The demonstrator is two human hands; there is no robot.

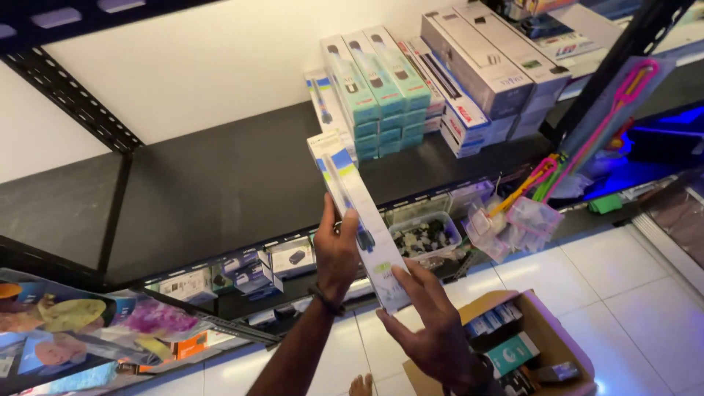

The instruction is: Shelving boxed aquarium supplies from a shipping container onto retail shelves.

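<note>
Both hands hold one long, narrow white box (350,192) with blue and green markings, tilted over the dark shelf (220,183). My left hand (337,253) grips its middle from the left side. My right hand (429,323) supports its lower end from below. Behind it on the shelf stand upright teal boxes (378,84) of the same long shape, beside stacked grey and white boxes (484,66).
An open cardboard carton (565,345) with small boxes sits on the white tiled floor at lower right. A lower shelf holds small boxes (253,271) and a clear tub (425,235). Pink and green tongs in bags (546,176) hang from the black rack post.
</note>
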